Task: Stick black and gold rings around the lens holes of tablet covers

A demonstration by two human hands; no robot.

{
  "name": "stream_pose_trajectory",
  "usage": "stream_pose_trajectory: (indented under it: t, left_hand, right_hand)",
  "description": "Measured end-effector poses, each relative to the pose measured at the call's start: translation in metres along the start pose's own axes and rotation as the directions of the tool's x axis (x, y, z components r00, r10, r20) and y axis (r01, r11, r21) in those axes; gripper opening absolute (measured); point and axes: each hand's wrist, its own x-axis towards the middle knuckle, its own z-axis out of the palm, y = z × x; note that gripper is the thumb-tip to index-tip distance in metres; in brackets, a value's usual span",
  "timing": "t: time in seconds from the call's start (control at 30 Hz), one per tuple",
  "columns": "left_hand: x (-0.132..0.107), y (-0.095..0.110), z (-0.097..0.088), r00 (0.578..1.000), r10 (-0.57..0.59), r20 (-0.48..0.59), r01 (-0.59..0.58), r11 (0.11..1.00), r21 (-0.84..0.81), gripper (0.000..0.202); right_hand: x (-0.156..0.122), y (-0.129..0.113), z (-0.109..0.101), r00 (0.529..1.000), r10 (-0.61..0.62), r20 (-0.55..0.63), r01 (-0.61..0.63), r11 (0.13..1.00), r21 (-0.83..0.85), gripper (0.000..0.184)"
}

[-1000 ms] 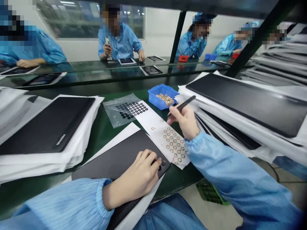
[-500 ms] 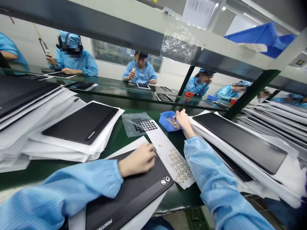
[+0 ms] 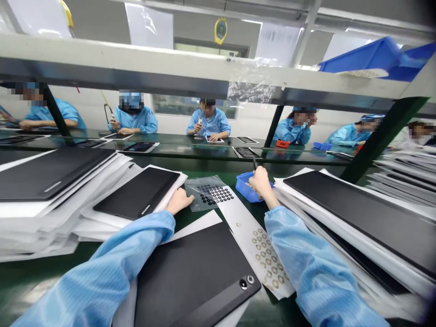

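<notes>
A black tablet (image 3: pixel 194 277) lies back-up on white foam in front of me, its camera lenses (image 3: pixel 247 281) at the near right corner. My left hand (image 3: pixel 179 200) is stretched out beyond it, fingers curled at the edge of a clear bag (image 3: pixel 200 193) holding a sheet of black rings. My right hand (image 3: pixel 260 179) is over a small blue tray (image 3: pixel 245 188) of metal rings and grips a dark pen-like tool (image 3: pixel 254 162). A white backing sheet (image 3: pixel 252 236) with gold rings lies between the tablet and my right sleeve.
Stacks of black tablets in white foam stand at the left (image 3: pixel 139 193), far left (image 3: pixel 47 175) and right (image 3: pixel 357 213). A conveyor (image 3: pixel 204 152) with more tablets runs behind, where several people in blue coats work. A shelf beam (image 3: pixel 170 68) spans overhead.
My left hand left the tablet's camera corner and reached forward to the clear bag. My right hand moved with the tool from above the ring sheet to the blue tray. The view tilted up.
</notes>
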Motion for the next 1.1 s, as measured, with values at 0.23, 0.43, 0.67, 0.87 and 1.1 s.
stream_pose_trajectory:
  t: [0.23,0.43,0.67,0.87,1.1]
  left_hand:
    - [-0.005,0.007,-0.005,0.985,-0.026,0.168,0.037,0.997,-0.063,0.028]
    - [0.001,0.001,0.002,0.988,-0.069,0.141,0.093,0.981,-0.173,0.028]
    - [0.007,-0.005,-0.001,0.989,-0.124,0.086,0.150,0.860,-0.487,0.035]
    - [-0.002,0.012,0.005,0.957,-0.002,0.290,0.220,0.655,-0.722,0.031]
    - [-0.003,0.022,0.027,0.900,0.082,0.428,0.321,0.540,-0.778,0.029]
  right_hand:
    - [-0.039,-0.045,0.052,0.926,-0.284,0.247,0.241,0.952,0.190,0.020]
    - [-0.059,-0.035,0.085,0.867,-0.363,0.341,0.264,0.916,0.303,0.025]
    - [-0.052,-0.022,0.096,0.856,-0.365,0.368,0.204,0.890,0.407,0.029]
    - [-0.047,-0.014,0.106,0.863,-0.371,0.343,0.151,0.838,0.525,0.029]
    - [-0.058,-0.033,0.091,0.896,-0.393,0.208,0.233,0.813,0.534,0.003]
